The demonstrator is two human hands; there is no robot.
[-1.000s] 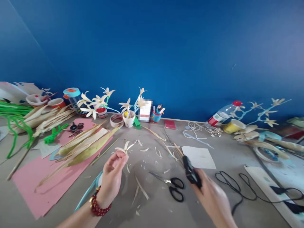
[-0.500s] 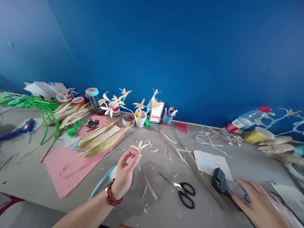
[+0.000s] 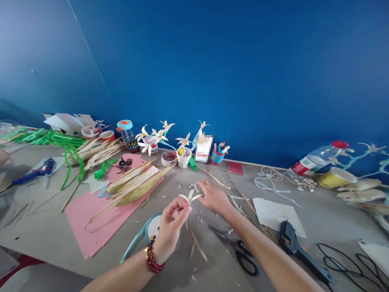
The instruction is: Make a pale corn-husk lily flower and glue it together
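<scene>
My left hand [image 3: 174, 221], a bead bracelet at its wrist, is closed with thumb and fingers pinching a small pale flower [image 3: 190, 197] with narrow petals like dried corn husk. Just beyond the flower, my right hand [image 3: 212, 196] reaches low over the table, fingers stretched down toward small husk pieces [image 3: 196, 187]; nothing is seen held in it. Under the right forearm lie black-handled scissors [image 3: 246, 259], partly covered. A black glue gun [image 3: 299, 247] rests on the table to the right, its nozzle end by a white paper [image 3: 278, 213].
Corn husks [image 3: 139, 186] lie on pink paper [image 3: 91, 219] at left, near a blue glue gun [image 3: 36, 172]. A ribbon roll [image 3: 153, 227] is beside my left wrist. Finished flowers [image 3: 158, 136], a paper cup [image 3: 184, 158] and a bottle [image 3: 316, 160] stand along the blue wall.
My right hand has left the black glue gun on the table and moved left to the husk pieces beyond the flower. My left hand still holds the flower. The view has shifted slightly.
</scene>
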